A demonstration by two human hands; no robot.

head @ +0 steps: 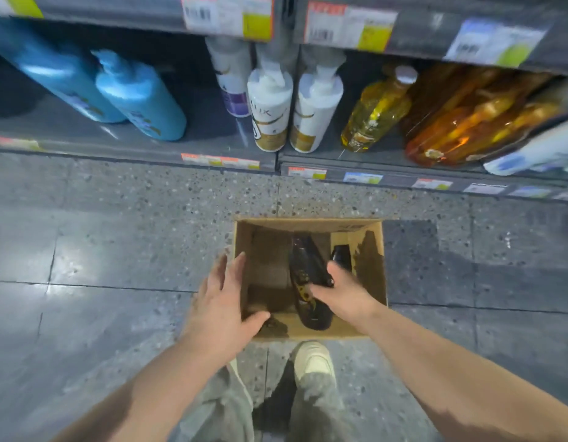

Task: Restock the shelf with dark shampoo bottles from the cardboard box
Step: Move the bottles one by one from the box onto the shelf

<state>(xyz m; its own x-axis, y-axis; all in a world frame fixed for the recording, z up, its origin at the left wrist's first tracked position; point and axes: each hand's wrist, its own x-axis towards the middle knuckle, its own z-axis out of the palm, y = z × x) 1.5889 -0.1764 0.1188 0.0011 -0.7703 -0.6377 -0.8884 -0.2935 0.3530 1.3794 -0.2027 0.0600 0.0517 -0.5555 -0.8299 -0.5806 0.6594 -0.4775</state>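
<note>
While gripped by right hand [343, 292], dark bottle [303, 261], long axis toward shelf [209, 140]

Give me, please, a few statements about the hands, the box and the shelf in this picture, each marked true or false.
1. The right hand grips a dark bottle inside the cardboard box. True.
2. The left hand holds a bottle. False: it is open and holds nothing, at the box's left wall.
3. The box stands on the shelf. False: it stands on the floor in front of the shelf.
4. A second dark bottle is in the box, right of the gripped one. True.
5. The blue bottles stand right of the white bottles. False: they stand left of them.
</note>
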